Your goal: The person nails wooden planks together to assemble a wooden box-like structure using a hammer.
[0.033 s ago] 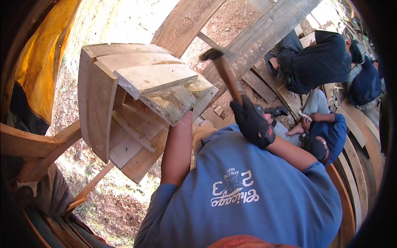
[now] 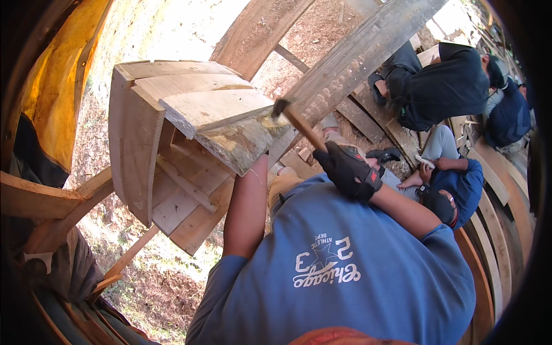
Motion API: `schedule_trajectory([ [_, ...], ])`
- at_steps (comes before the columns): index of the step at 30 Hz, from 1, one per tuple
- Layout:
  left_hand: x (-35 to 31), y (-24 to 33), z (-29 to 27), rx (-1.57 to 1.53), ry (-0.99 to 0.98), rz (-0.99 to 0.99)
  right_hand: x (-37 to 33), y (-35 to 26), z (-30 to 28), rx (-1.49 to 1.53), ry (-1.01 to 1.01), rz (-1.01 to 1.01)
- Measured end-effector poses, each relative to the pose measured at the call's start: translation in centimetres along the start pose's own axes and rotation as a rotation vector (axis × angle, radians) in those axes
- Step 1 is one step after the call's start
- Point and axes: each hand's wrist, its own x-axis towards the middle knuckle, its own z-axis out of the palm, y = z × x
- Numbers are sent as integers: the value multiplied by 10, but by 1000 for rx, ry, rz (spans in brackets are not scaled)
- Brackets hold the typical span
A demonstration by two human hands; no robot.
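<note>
My right hand [image 2: 348, 172], in a black glove, is closed around the wooden handle of a hammer [image 2: 306, 127]. The hammer's dark head is over the right end of a rough, bark-edged plank [image 2: 241, 141] on top of a wooden crate [image 2: 135, 155]; whether they touch, I cannot tell. My left forearm [image 2: 247, 207] reaches up beneath that plank, and the hand itself is hidden behind it. The crate is made of boards, with one side open and slats showing inside.
Long wooden beams [image 2: 356, 63] run across the top. At the right, several people sit or crouch low, one in a blue shirt [image 2: 463, 184], among loose boards [image 2: 500, 230]. A yellow sheet [image 2: 57, 86] hangs at the far left, above a curved timber [image 2: 52, 195].
The hammer has swung down and to the left, its head coming from above the beam to the plank's right end. My right wrist has turned with it; the crate stays put.
</note>
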Motion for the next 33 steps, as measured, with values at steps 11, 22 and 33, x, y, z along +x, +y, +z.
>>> schedule_trajectory([
  [11, -12, -13, -7, -1, -12, -11, 9, -4, -14, 600, -62, 399],
  [22, -11, -13, -8, -4, -14, -16, 4, 12, 12, 678, 50, 374],
  [33, -8, -16, -12, -7, -26, 6, 13, -8, 0, 862, -245, 494],
])
